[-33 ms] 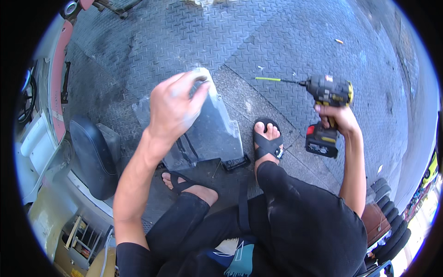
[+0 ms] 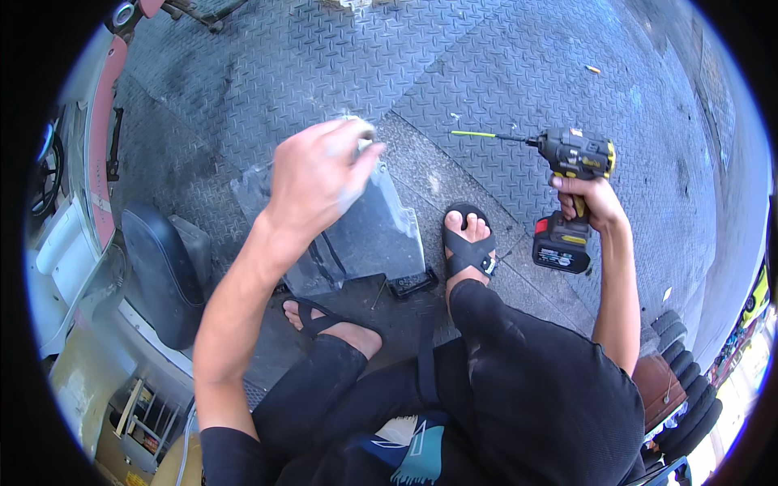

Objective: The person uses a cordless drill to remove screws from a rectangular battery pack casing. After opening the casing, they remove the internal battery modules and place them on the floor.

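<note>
My right hand (image 2: 590, 199) is wrapped round the grip of a black and yellow cordless impact driver (image 2: 574, 154). A long thin bit with a yellow-green sleeve (image 2: 474, 134) points left from its nose, touching nothing. My left hand (image 2: 320, 174) is raised over a flat grey panel (image 2: 377, 239) on the floor. Its fingers are curled toward the thumb and slightly blurred; a small dark and pale patch shows between them, too unclear to name. Black straps (image 2: 324, 255) lie on the panel, partly under my left hand's outline. A small black tray-like part (image 2: 412, 283) sits at the panel's near edge.
My sandalled feet (image 2: 468, 243) stand either side of the panel's near end on the treaded metal floor (image 2: 267, 77). A black padded seat (image 2: 162, 263) and a pink frame part (image 2: 101, 154) stand left. Several tyres (image 2: 693, 413) are stacked at lower right.
My left hand has shifted slightly to the right, its fingers still curled. The impact driver has moved a little left and up in my right hand.
</note>
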Demonstrator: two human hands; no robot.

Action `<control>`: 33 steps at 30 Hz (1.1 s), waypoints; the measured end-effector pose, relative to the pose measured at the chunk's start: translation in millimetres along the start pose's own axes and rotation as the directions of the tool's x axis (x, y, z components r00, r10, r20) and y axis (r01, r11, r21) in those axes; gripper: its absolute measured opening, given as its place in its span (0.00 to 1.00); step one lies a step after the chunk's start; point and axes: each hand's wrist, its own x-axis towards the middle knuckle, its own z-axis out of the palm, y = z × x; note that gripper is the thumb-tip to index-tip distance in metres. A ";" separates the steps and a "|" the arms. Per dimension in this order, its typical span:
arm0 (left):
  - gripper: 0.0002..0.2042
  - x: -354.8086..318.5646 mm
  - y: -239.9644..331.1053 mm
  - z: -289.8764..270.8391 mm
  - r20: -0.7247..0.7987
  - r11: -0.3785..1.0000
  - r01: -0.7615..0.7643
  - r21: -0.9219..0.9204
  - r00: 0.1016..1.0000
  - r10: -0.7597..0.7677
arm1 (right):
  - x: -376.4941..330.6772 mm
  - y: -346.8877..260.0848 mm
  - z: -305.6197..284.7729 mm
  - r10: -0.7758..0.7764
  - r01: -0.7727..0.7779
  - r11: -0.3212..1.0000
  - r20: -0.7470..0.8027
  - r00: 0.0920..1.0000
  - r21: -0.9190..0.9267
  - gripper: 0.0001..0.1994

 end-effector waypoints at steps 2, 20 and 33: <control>0.09 25.5 11.8 16.6 0.361 0.959 -0.107 0.261 0.933 0.006 | 16.5 23.3 -13.8 0.095 -0.095 0.985 0.006 0.995 0.145 0.12; 0.15 60.3 18.5 67.2 0.731 0.871 -0.325 0.368 0.680 -0.055 | -107.7 7.2 59.5 -0.209 0.251 0.690 0.145 0.967 -0.679 0.24; 0.16 38.8 24.6 74.4 0.690 0.912 0.123 -0.391 0.695 0.203 | -112.0 18.1 62.2 -0.369 0.389 0.549 0.202 0.907 -0.740 0.23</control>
